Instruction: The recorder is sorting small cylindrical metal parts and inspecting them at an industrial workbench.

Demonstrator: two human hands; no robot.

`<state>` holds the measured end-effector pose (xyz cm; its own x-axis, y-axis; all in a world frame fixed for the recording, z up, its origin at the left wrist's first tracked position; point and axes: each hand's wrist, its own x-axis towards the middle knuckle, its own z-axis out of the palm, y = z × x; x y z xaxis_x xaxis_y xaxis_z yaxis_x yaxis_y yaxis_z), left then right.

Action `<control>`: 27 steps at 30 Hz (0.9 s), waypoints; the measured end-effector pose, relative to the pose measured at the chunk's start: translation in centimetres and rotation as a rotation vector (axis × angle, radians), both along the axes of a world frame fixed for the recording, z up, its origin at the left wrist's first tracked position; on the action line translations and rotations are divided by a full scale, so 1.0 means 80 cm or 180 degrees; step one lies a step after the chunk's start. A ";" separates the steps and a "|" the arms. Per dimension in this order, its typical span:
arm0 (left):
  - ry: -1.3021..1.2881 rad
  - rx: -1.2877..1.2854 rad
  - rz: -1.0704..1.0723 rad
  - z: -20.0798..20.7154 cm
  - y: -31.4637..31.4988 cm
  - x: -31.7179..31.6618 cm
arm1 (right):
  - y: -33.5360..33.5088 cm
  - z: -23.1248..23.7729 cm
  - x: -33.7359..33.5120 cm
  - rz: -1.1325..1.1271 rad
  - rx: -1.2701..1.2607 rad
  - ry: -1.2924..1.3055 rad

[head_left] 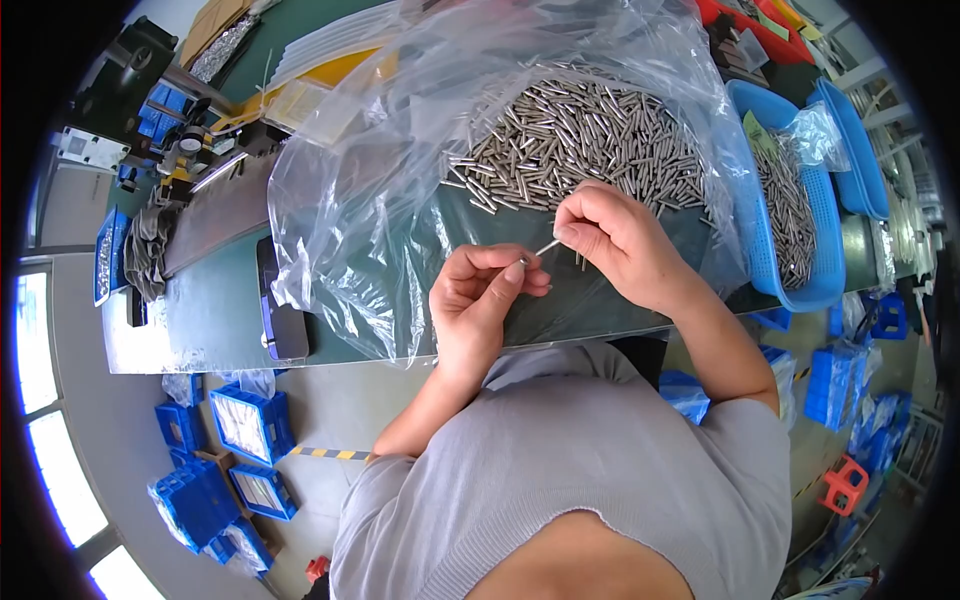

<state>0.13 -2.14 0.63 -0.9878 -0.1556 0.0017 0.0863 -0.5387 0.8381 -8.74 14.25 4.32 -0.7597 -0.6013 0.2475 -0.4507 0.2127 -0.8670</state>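
Just in front of a large heap of short metal pins (585,135), my two hands nearly meet. My left hand (475,300) is closed, with thumb and forefinger pinched on a small metal piece that looks like one of the pins; only its end shows. Between the thumb and fingertips of my right hand (620,240) is a thin, pale rod (547,247), slanting toward the left fingertips. Whether the rod touches the small piece I cannot make out. The heap lies on a clear plastic sheet (345,240) spread over the green table (215,310).
To the right, a blue basket (825,240) holds more pins, beside another blue basket (860,165). A dark phone-like object (285,325) lies near the table's front edge at left. A machine with a dial gauge (190,142) stands far left. Blue crates (250,425) sit on the floor.
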 end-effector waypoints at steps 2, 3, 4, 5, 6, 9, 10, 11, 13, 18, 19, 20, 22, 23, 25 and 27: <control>-0.0016 -0.0016 0.0009 0.000 0.001 0.000 | -0.004 0.001 0.000 0.0049 -0.0030 0.0096; -0.0026 -0.0031 0.0001 -0.001 0.001 0.000 | -0.006 0.001 0.000 0.0103 -0.0055 0.0196; -0.0035 -0.0046 -0.0004 -0.001 0.001 0.000 | -0.007 0.001 0.000 0.0103 -0.0058 0.0195; -0.0036 -0.0048 -0.0004 -0.001 0.001 0.000 | -0.009 0.001 0.000 0.0073 -0.0040 0.0248; -0.0045 -0.0053 -0.0018 -0.001 0.001 0.000 | -0.010 0.001 0.001 0.0042 -0.0021 0.0301; -0.0059 -0.0060 -0.0039 0.000 0.000 0.001 | -0.012 0.003 0.001 -0.0016 0.0013 0.0425; -0.0064 -0.0059 -0.0049 0.000 0.000 0.001 | -0.012 0.004 0.001 -0.0016 0.0014 0.0425; -0.0065 -0.0057 -0.0050 0.000 0.000 0.001 | -0.011 0.004 0.002 -0.0009 0.0027 0.0386; -0.0053 -0.0048 -0.0031 0.001 0.001 0.001 | -0.011 0.004 0.002 0.0000 0.0040 0.0346; -0.0056 -0.0008 -0.0045 0.001 0.000 0.001 | -0.013 0.007 0.003 -0.0003 0.0066 0.0454; -0.0058 -0.0003 -0.0029 0.001 -0.001 0.001 | -0.013 0.006 0.003 0.0003 0.0064 0.0455; -0.0057 -0.0005 -0.0023 0.001 -0.001 0.001 | -0.013 0.005 0.004 0.0006 0.0085 0.0414; -0.0049 -0.0010 -0.0040 0.001 0.000 0.001 | -0.014 0.004 0.007 0.0002 0.0108 0.0376; -0.0047 -0.0010 -0.0049 0.001 0.000 0.001 | -0.016 0.003 0.008 0.0088 0.0070 0.0209; 0.0048 -0.0025 -0.0071 0.000 -0.001 0.001 | -0.022 -0.004 0.011 0.0189 -0.0095 -0.0199; 0.0040 -0.0048 -0.0038 -0.002 -0.001 0.001 | -0.026 -0.005 0.011 0.0189 -0.0133 -0.0599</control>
<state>0.20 -2.25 0.44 -0.9895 -0.1435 0.0164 0.0905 -0.5271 0.8450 -7.83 12.17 3.93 -0.7585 -0.6385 0.1301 -0.2905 0.1526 -0.9446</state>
